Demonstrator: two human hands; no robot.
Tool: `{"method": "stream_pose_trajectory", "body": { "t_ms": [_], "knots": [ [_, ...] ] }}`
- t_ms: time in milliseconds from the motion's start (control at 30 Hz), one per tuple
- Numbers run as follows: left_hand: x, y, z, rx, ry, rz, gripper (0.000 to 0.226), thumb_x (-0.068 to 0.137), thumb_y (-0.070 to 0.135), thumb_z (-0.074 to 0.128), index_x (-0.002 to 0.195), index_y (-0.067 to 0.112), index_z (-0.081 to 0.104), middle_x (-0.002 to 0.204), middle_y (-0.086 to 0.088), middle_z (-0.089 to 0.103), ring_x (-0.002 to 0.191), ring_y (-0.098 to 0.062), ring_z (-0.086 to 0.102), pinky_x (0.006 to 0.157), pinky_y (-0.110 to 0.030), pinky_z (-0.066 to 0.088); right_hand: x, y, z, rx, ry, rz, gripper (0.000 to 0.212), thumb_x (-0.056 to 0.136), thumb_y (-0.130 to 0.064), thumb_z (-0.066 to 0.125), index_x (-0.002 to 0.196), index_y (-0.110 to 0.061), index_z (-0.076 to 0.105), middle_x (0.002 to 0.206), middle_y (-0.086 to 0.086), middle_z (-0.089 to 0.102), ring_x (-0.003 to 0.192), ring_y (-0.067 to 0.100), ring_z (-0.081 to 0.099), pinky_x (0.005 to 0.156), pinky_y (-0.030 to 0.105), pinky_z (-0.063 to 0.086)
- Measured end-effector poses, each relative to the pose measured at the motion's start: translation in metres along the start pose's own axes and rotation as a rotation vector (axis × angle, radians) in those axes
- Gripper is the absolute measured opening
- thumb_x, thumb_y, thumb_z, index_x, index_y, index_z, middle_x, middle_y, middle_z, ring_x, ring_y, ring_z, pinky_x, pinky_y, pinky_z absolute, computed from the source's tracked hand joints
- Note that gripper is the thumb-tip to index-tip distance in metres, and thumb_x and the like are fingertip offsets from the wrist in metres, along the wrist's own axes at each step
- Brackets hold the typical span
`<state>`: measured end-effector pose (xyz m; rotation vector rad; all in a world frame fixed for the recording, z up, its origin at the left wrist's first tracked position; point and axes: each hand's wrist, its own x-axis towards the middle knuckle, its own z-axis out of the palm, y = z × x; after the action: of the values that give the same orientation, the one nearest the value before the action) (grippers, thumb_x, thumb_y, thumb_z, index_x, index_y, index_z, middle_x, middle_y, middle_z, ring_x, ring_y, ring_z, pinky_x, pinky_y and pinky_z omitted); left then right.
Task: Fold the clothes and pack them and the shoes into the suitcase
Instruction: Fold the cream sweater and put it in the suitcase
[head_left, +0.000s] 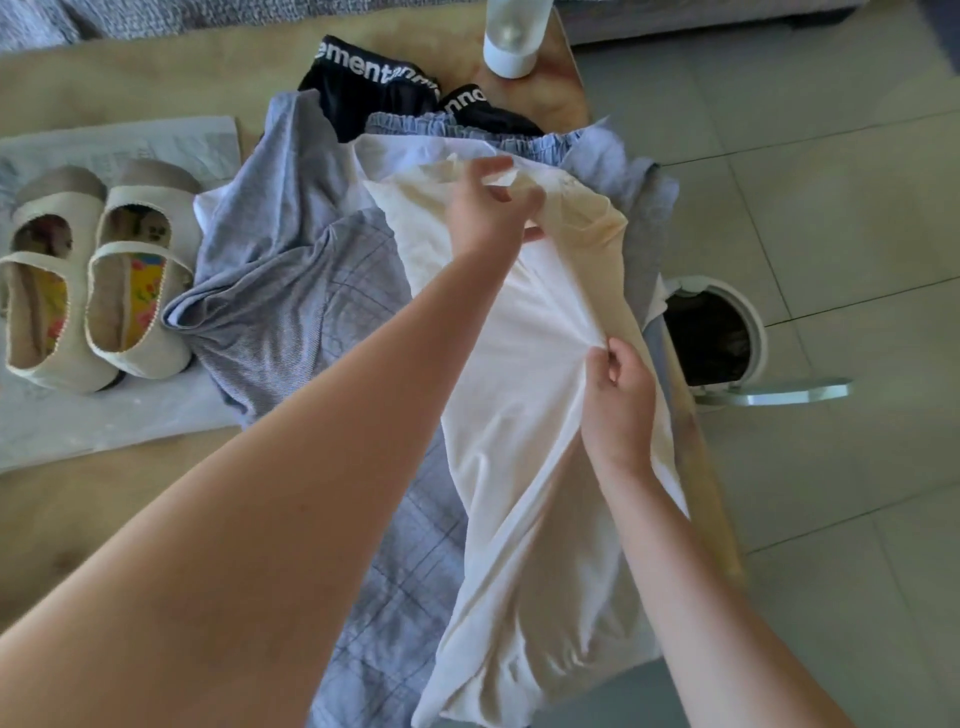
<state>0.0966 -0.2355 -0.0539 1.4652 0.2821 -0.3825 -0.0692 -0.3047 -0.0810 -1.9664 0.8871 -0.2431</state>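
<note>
Left hand (488, 208) had its fingers pinched on the upper end of the cream top (524, 467), with the shoes (98, 275) parked well off to its left on white paper and grey clothes (270, 291) heaped between. Right hand (618, 400) gripped a tuck of the same top lower down. Looked like the first fold, barely started; next it'd want spreading flat. Not much room though: the top lay right along the right edge of the counter (130, 88), open bin (727, 338) on the floor just beside. No suitcase in sight.
</note>
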Motion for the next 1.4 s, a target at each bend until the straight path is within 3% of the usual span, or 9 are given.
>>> {"method": "stream_pose_trajectory", "body": {
  "t_ms": [300,433,567,733,867,967,1100,1200,1400],
  "knots": [
    [0.018,-0.013,0.07,0.034,0.017,0.013,0.038,0.083,-0.005,0.062,0.118,0.004,0.053,0.074,-0.005,0.053,0.078,-0.025,0.065,0.059,-0.032,0.06,0.048,0.025,-0.024,-0.091,0.015,0.064,0.021,0.097,-0.009,0.036,0.077,-0.006,0.044,0.062,-0.004,0.038,0.055,0.01,0.034,0.055,0.028,0.024],
    [0.024,-0.025,0.086,0.01,0.021,-0.006,0.036,0.085,-0.004,0.061,0.119,0.005,0.053,0.08,-0.007,0.052,0.079,-0.022,0.061,0.053,-0.026,0.057,0.06,0.037,-0.026,-0.261,0.057,0.085,0.027,0.097,-0.016,0.036,0.101,-0.006,0.061,0.08,0.006,0.05,0.08,0.024,0.045,0.065,0.032,0.029],
    [0.032,-0.042,0.088,0.093,-0.056,-0.022,0.043,0.09,-0.003,0.054,0.131,0.006,0.045,0.095,-0.006,0.06,0.092,-0.023,0.063,0.07,-0.035,0.06,0.063,0.044,-0.023,-0.511,0.044,0.043,0.037,0.093,-0.023,0.035,0.105,-0.004,0.064,0.101,0.017,0.055,0.1,0.032,0.041,0.079,0.037,0.031],
    [0.022,-0.047,0.06,0.502,-0.094,0.325,0.052,0.089,-0.008,0.046,0.138,0.006,0.039,0.13,-0.013,0.053,0.114,-0.019,0.056,0.097,-0.024,0.044,0.06,0.046,-0.016,-0.525,0.125,-0.032,0.045,0.087,-0.022,0.042,0.126,-0.006,0.056,0.126,0.018,0.051,0.106,0.036,0.043,0.087,0.04,0.033],
    [0.01,-0.049,0.004,0.894,0.157,0.688,0.048,0.083,-0.007,0.05,0.128,0.01,0.054,0.137,-0.012,0.047,0.13,-0.027,0.042,0.112,-0.038,0.032,0.066,0.036,-0.015,-0.517,0.095,-0.186,0.055,0.088,-0.015,0.057,0.141,-0.014,0.043,0.143,0.012,0.039,0.116,0.035,0.039,0.095,0.037,0.028],
    [0.012,-0.045,-0.04,1.084,0.303,0.577,0.049,0.089,0.01,0.055,0.137,0.016,0.046,0.146,-0.007,0.039,0.137,-0.026,0.032,0.116,-0.045,0.02,0.081,0.025,-0.009,-0.506,0.039,-0.262,0.055,0.09,-0.018,0.059,0.142,-0.016,0.041,0.146,0.008,0.036,0.125,0.032,0.034,0.1,0.038,0.026],
    [0.036,-0.025,-0.076,1.047,0.271,0.323,0.049,0.089,0.029,0.062,0.136,0.02,0.048,0.138,-0.003,0.051,0.135,-0.023,0.034,0.112,-0.04,0.023,0.127,0.008,0.004,-0.338,0.066,-0.255,0.053,0.088,-0.019,0.061,0.137,-0.008,0.046,0.135,0.014,0.047,0.122,0.034,0.042,0.1,0.032,0.023],
    [0.052,-0.015,-0.08,1.066,0.214,0.326,0.037,0.09,0.032,0.062,0.125,0.02,0.06,0.12,0.0,0.064,0.118,-0.02,0.051,0.104,-0.033,0.03,0.159,-0.006,0.01,-0.398,0.079,-0.236,0.055,0.087,-0.021,0.061,0.138,-0.011,0.045,0.135,0.012,0.048,0.123,0.033,0.042,0.101,0.028,0.02],
    [0.074,0.002,-0.07,0.988,0.278,0.337,0.025,0.082,0.031,0.068,0.103,0.017,0.066,0.106,-0.001,0.066,0.097,-0.019,0.061,0.076,-0.028,0.046,0.182,-0.037,0.032,-0.667,-0.073,-0.497,0.047,0.084,-0.031,0.065,0.13,-0.024,0.055,0.135,0.004,0.047,0.122,0.032,0.038,0.102,0.036,0.025]
  ]
}}
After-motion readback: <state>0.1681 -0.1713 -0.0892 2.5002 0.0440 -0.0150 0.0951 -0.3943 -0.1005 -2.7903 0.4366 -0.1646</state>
